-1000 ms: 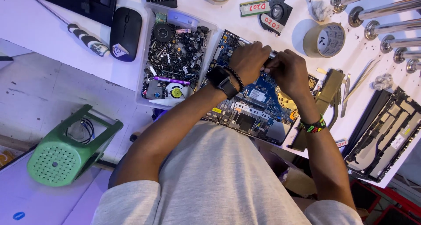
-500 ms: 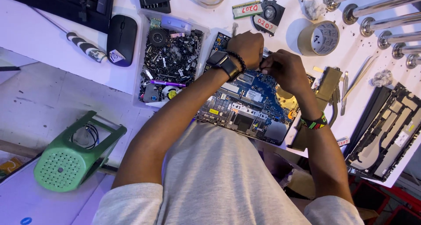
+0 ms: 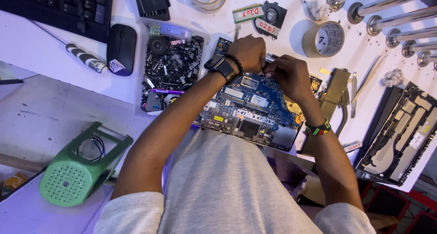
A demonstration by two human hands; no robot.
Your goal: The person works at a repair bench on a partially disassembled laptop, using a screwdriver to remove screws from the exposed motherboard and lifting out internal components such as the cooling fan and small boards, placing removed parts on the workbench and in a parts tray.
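A blue laptop circuit board (image 3: 255, 108) lies on the white bench in front of me. My left hand (image 3: 249, 51), with a dark watch and bead bracelet at the wrist, is curled at the board's far edge. My right hand (image 3: 287, 75), with a coloured bead bracelet at its wrist, meets it fingertip to fingertip. Both pinch a small grey metal piece (image 3: 270, 58) that pokes out between them; most of it is hidden by the fingers.
A clear tray of black screws and small parts (image 3: 169, 72) sits left of the board, beside a black mouse (image 3: 121, 49), a screwdriver (image 3: 85, 59) and a keyboard (image 3: 54, 6). Right: tape roll (image 3: 323, 39), tweezers (image 3: 369, 75), open laptop chassis (image 3: 403, 133). A green plastic stand (image 3: 75, 174) stands low left.
Both hands have moved from over the middle of the board to its far edge and drawn closer together. The view has also shifted a little.
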